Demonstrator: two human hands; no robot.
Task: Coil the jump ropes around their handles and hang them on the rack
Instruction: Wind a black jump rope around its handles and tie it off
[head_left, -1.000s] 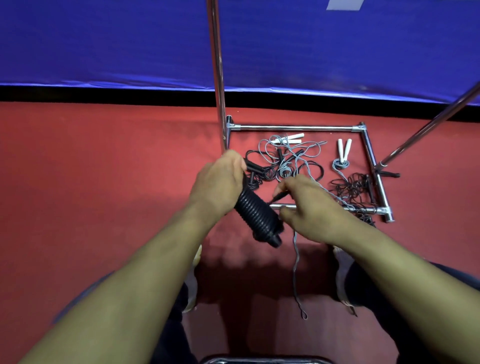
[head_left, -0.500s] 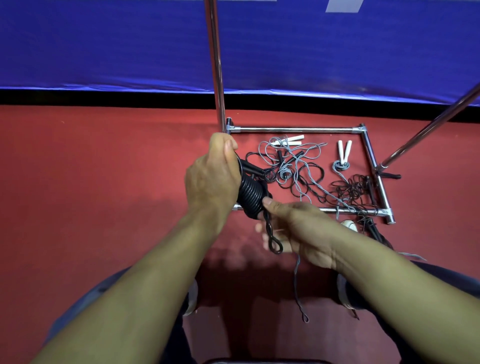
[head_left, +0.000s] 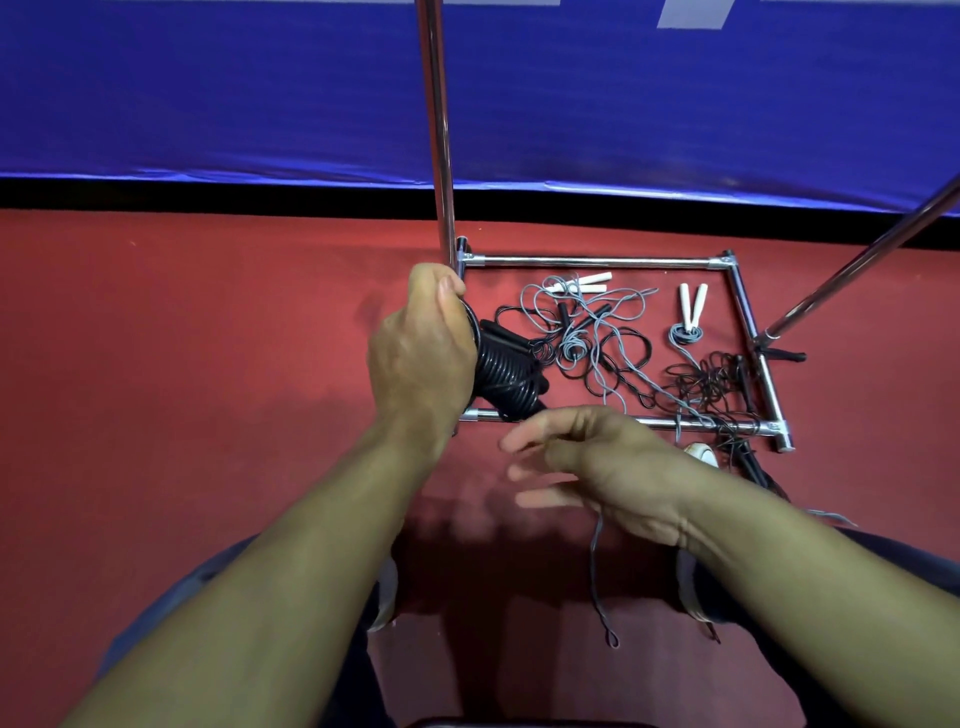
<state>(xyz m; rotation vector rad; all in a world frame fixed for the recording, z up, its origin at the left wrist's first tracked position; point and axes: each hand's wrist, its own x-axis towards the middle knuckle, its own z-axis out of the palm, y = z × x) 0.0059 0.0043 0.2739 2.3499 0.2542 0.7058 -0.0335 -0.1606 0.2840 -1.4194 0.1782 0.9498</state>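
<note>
Two hands: above the rack base (head_left: 597, 261).
Left hand (head_left: 423, 353): grips the coiled black jump rope (head_left: 506, 376) over the base's near bar.
Right hand (head_left: 602, 467): blurred, fingers seemingly spread, just before that bar.

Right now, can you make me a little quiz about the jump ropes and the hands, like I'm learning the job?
1. True or false: the left hand grips the coiled black rope.
2. Which hand holds nothing? A) left B) right C) neither
3. Fill in: the two pairs of white handles lie on the floor inside the rack's metal ____.

Key:
1. True. Its fingers wrap the bundle just above the rack base.
2. B. The right hand is spread open, blurred, apart from the bundle; a grey cord trails under it, though whether they touch is unclear.
3. Base. Loose grey and black ropes are tangled there too, not yet coiled.
</note>
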